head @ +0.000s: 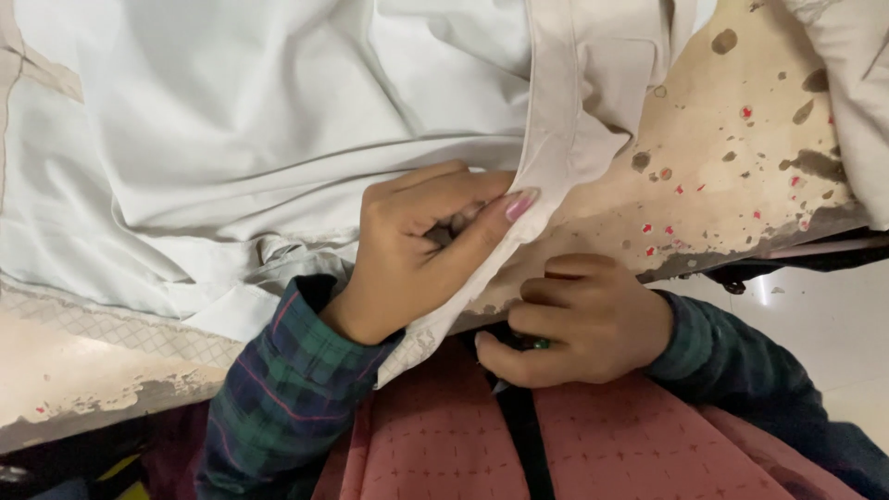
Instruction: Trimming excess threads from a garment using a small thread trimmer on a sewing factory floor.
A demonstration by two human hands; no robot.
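A pale off-white garment lies spread over a worn, stained board. My left hand pinches the garment's folded edge strip between thumb and fingers, near the board's front edge. Just right and lower, my right hand is curled shut at the board's edge, against the hanging cloth and a dark strap; a small green thing shows between its fingers, too hidden to identify. Both sleeves are dark green plaid.
Pink patterned cloth covers my lap below the hands. The board's cover is peeling and spotted with red and brown marks. More pale fabric lies at the top right. A light tiled floor shows at the right.
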